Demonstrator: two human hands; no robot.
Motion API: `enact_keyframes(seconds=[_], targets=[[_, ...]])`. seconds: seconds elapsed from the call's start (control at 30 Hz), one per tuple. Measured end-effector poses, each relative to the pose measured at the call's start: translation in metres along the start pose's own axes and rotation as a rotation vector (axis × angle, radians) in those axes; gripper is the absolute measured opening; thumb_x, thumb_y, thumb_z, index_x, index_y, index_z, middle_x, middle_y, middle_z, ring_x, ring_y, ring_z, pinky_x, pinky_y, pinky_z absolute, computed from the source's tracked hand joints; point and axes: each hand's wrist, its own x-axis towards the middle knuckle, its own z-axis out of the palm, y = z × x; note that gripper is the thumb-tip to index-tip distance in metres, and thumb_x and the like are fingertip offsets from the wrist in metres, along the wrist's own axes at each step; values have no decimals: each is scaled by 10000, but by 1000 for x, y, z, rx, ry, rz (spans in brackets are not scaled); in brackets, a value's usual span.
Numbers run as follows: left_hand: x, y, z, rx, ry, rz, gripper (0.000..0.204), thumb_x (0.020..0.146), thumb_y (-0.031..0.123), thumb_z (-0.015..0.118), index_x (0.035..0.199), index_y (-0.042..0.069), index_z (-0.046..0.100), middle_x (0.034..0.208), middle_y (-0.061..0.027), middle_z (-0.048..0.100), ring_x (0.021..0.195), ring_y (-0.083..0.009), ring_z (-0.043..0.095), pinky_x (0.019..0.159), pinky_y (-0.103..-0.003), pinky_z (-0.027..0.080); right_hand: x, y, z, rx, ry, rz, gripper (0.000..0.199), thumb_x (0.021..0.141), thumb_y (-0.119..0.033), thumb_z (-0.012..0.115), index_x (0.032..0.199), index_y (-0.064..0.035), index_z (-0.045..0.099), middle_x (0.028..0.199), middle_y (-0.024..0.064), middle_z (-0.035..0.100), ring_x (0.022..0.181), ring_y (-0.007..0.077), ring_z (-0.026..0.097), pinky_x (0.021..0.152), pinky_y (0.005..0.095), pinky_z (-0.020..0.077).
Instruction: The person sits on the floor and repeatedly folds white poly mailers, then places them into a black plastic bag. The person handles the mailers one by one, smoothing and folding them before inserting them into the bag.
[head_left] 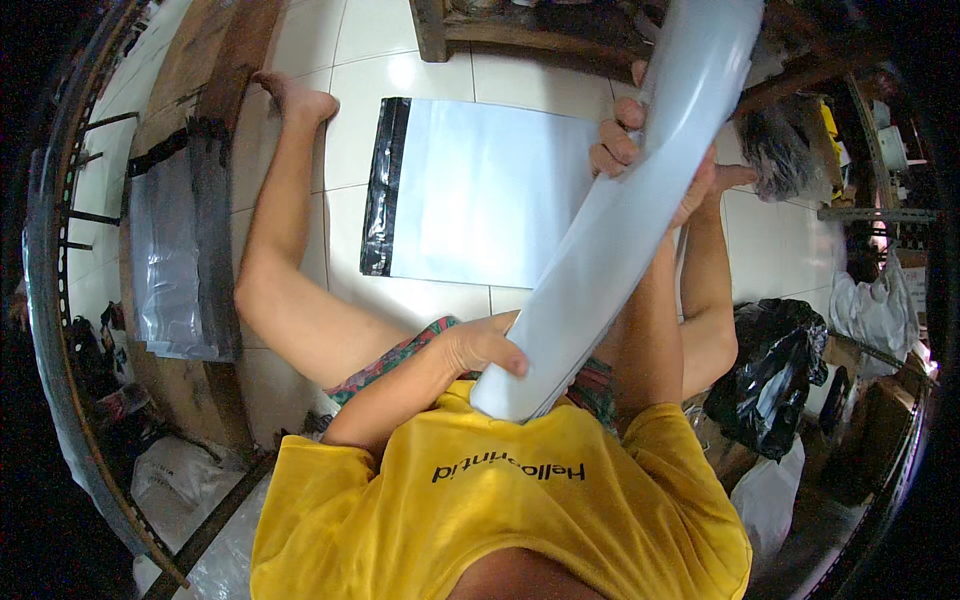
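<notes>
Pale tiled floor (385, 70) under person's bare legs (285, 210). Left hand (482, 350) has firm grip on near end of curved plastic bundle (600, 260), thumb on top; right hand (614, 150) curls fingers around it farther up. Bundle slants from belly up toward right. Beyond, pale flat stack (480, 185) with black edge lies on floor. Left: grey bags (180, 250) on wooden plank (195, 80). Right: crumpled black bag (765, 385).

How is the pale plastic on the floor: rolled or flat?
Spread flat: the pale plastic shows a wide face and long black strip. Its right end is hidden behind the held plastic, so cannot tell there.
</notes>
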Motion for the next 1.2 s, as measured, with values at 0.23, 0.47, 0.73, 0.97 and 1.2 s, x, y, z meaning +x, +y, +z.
enact_keyframes(seconds=[0.23,0.47,0.73,0.97,1.2], targets=[[-3,72,73,813,419,32,879,704,304,913,1403,-26,494,1315,-166,622,1232,-238,569,1073,-390,441,-30,-12,39,-378,502,-9,869,896,-503,717,1521,-27,346,1017,67,527,770,178,515,720,326,468],[-17,1,50,286,-121,-129,988,694,273,913,1487,-12,397,1359,-121,589,1236,-209,550,1063,-375,440,-9,-46,36,291,-310,73,714,939,-178,688,1543,-44,332,994,53,555,746,180,583,750,328,532],[-30,61,44,726,19,49,967,755,174,878,1516,-60,329,1399,-173,564,1279,-205,535,1066,-370,446,-5,-54,20,152,-320,-5,1108,747,-590,842,1569,-106,277,1212,109,550,1022,276,579,899,428,496],[15,112,58,84,-288,165,899,690,183,909,1409,-85,441,1312,-240,617,1159,-361,655,1012,-470,525,28,11,41,-214,-140,138,921,807,-581,787,1439,-13,432,1187,158,621,1051,266,617,924,404,504],[-60,104,43,363,525,492,833,622,166,900,1329,-84,537,1191,-158,685,1057,-273,675,946,-395,526,-11,-23,-123,-1259,601,262,795,841,-541,768,1309,71,576,1181,207,685,1096,277,654,945,381,517]])
